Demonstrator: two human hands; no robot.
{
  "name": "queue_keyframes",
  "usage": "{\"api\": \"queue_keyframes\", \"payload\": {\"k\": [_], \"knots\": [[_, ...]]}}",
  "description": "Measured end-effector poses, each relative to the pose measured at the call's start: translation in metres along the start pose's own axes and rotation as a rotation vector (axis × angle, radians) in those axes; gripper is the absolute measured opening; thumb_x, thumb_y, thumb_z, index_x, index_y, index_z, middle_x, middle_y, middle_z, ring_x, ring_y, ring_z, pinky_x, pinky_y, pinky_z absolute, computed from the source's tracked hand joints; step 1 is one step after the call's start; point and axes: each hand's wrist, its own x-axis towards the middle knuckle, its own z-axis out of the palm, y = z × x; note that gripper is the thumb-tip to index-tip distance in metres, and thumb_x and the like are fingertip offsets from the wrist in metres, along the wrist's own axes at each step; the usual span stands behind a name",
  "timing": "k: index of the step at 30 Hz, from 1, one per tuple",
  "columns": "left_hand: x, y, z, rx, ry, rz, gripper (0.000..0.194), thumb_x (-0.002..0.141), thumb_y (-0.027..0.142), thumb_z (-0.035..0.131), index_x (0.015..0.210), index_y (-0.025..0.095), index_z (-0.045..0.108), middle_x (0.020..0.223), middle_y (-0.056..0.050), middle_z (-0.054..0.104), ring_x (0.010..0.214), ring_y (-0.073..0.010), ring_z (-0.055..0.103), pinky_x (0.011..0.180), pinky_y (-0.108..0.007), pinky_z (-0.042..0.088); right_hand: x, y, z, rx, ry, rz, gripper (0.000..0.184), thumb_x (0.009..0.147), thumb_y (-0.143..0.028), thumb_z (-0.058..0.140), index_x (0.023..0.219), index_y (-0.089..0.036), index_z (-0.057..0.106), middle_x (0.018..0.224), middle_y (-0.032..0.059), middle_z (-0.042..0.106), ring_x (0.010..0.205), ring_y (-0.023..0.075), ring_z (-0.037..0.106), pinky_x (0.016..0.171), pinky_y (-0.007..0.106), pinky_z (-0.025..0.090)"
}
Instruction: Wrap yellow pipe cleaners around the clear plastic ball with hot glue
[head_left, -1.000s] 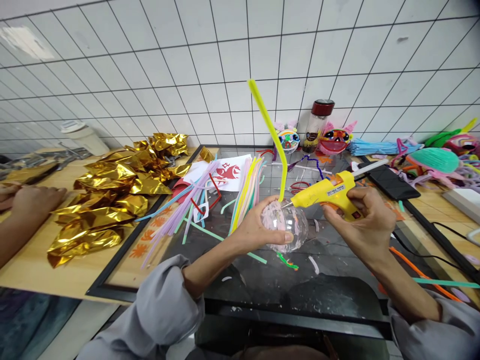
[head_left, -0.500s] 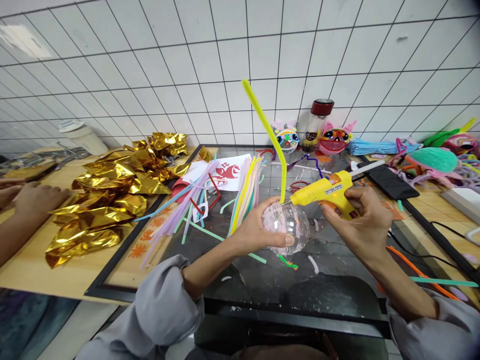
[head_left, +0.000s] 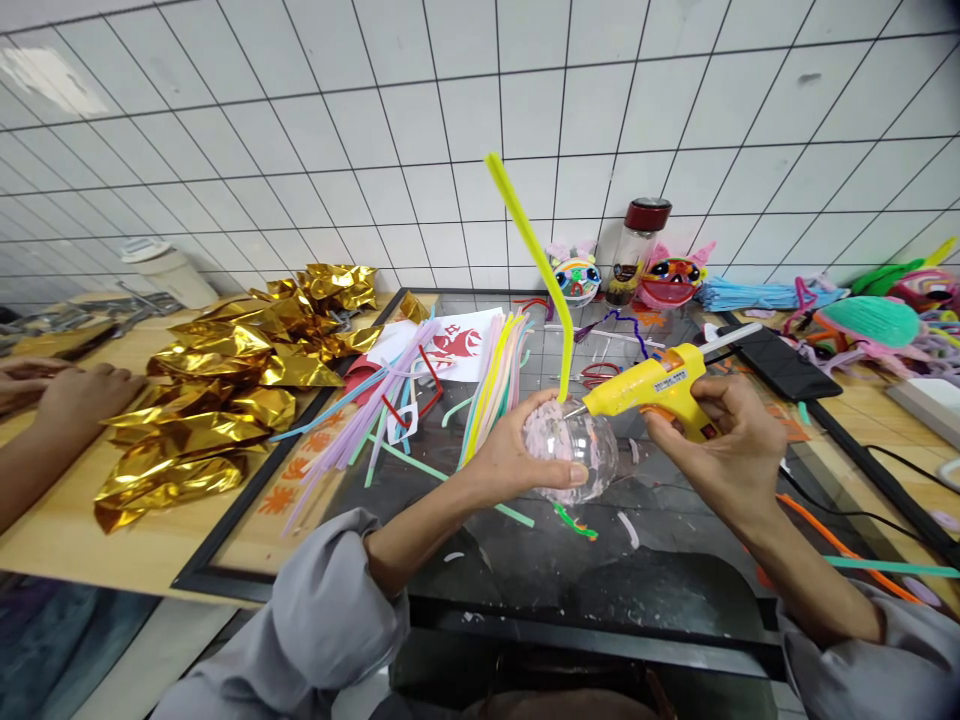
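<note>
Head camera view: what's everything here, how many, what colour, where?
Ball: one, clear and pinkish, centre
Glue gun: one, yellow, by ball
Bent stick: one, yellow, above ball
Strips: many, pastel, left of ball
Foil: one heap, gold, left
Cup: one, white, far left
Paper: one, white-red, among strips
Bottle: one, clear, back
Face crafts: two, multicoloured, beside bottle
Bundle: one, blue, back right
Phone: one, black, right
Craft heap: one, mixed, right
Co-worker's hands: two, bare, left edge
Left hand: one, bare, holding ball
Right hand: one, bare, holding glue gun
</note>
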Motion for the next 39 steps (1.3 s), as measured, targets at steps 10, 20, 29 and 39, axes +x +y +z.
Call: {"api": "queue_keyframes", "payload": {"k": [10,20,29,39], "knots": [[-0.0022,-0.0037,0.0023,0.037,-0.009,0.004,0.097,0.049,0.033,0.090,0.135,0.014,0.049,0.112,-0.009,0.067,0.099,-0.0248,0.064,0.087,-0.033,0.051,-0.0021,0.0002,0.0030,-0.004,0.009,0.046,0.028,0.071,-0.036,0.078,0.084,-0.022,0.057,0.072,-0.0024,0.061,0.054,0.0132,0.058,0.049,0.026,0.049],[-0.0012,-0.0034,0.0025,0.054,-0.016,0.047,0.091,0.051,0.034,0.089,0.132,0.016,0.052,0.114,-0.008,0.066,0.101,-0.0247,0.063,0.089,-0.032,0.051,-0.0028,0.0006,0.0032,-0.021,0.002,0.042,0.028,0.070,-0.036,0.079,0.085,-0.023,0.058,0.072,-0.0026,0.061,0.054,0.0135,0.058,0.048,0.026,0.049],[-0.0012,-0.0027,0.0004,0.071,0.028,-0.027,0.104,0.046,0.037,0.090,0.138,0.013,0.046,0.113,-0.010,0.065,0.099,-0.0249,0.063,0.089,-0.034,0.050,-0.0027,0.0014,0.0031,-0.017,0.021,0.068,0.030,0.070,-0.037,0.078,0.086,-0.023,0.058,0.072,-0.0023,0.061,0.053,0.0136,0.059,0.048,0.026,0.050],[-0.0013,-0.0034,0.0014,0.067,0.002,-0.014,0.098,0.049,0.034,0.090,0.136,0.015,0.049,0.111,-0.009,0.067,0.102,-0.0264,0.064,0.088,-0.033,0.051,-0.0020,-0.0018,0.0036,-0.039,0.041,0.034,0.029,0.070,-0.039,0.078,0.082,-0.023,0.056,0.071,-0.0024,0.061,0.053,0.0135,0.057,0.047,0.026,0.049]]}}
